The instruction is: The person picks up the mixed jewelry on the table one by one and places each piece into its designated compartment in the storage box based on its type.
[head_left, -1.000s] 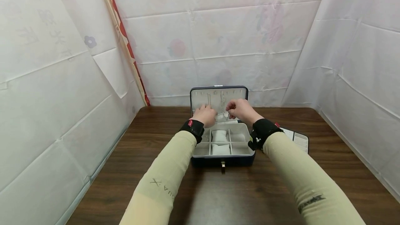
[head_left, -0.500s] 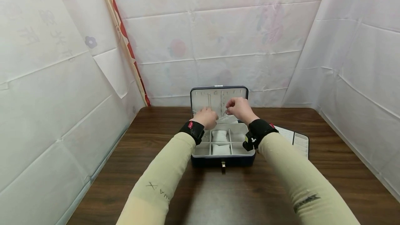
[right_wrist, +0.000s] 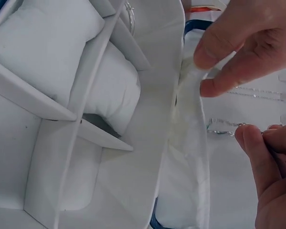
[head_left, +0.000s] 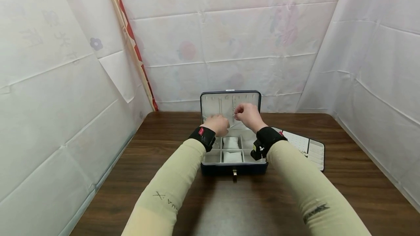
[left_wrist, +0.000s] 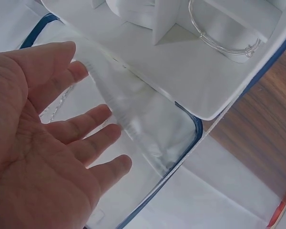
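An open jewelry box (head_left: 213, 169) has its white-lined lid (head_left: 210, 105) raised at the back. My left hand (head_left: 217, 125) pinches the edge of the gathered fabric pocket (right_wrist: 183, 162) inside the lid between thumb and index finger; its other fingers stretch out. My right hand (head_left: 247, 115) pinches a silver necklace (right_wrist: 221, 132) in front of the lid, and the chain's low loop reaches toward the pocket. How much chain lies in the fingers is hidden. A second silver necklace (right_wrist: 252, 94) hangs on the lid beside it.
White cushions (right_wrist: 33, 45) sit in the box's middle compartments, and a silver bangle (left_wrist: 219, 45) lies in another compartment. To the right, partly behind the right forearm, is a white jewelry tray (head_left: 296, 139) on the wooden table (head_left: 157, 148). White-sheeted walls (head_left: 229, 39) surround the table.
My right hand has moved slightly left, still at the necklace, uncovering more of the tray. The left hand has stayed near the pocket, its edge now pulled forward.
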The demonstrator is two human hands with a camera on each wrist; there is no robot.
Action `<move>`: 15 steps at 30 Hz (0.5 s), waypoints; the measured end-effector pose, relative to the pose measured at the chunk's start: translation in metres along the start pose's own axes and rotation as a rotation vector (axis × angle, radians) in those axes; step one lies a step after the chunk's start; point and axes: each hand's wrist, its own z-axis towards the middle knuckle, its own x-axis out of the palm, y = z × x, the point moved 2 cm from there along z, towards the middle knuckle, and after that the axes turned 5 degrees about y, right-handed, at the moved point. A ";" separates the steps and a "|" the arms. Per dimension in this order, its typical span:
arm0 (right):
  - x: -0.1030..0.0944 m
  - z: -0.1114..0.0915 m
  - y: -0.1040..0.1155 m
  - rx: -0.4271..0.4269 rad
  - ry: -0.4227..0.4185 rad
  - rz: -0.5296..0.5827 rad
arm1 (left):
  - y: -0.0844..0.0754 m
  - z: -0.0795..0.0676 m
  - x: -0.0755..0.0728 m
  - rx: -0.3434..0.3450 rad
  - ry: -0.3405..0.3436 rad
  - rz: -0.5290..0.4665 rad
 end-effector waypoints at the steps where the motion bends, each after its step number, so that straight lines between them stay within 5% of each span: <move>1: 0.001 0.000 -0.001 -0.004 0.004 -0.007 | 0.000 0.001 0.000 0.001 0.002 0.001; 15: 0.006 -0.002 -0.004 -0.014 0.049 -0.068 | -0.003 -0.005 -0.007 0.031 0.020 -0.027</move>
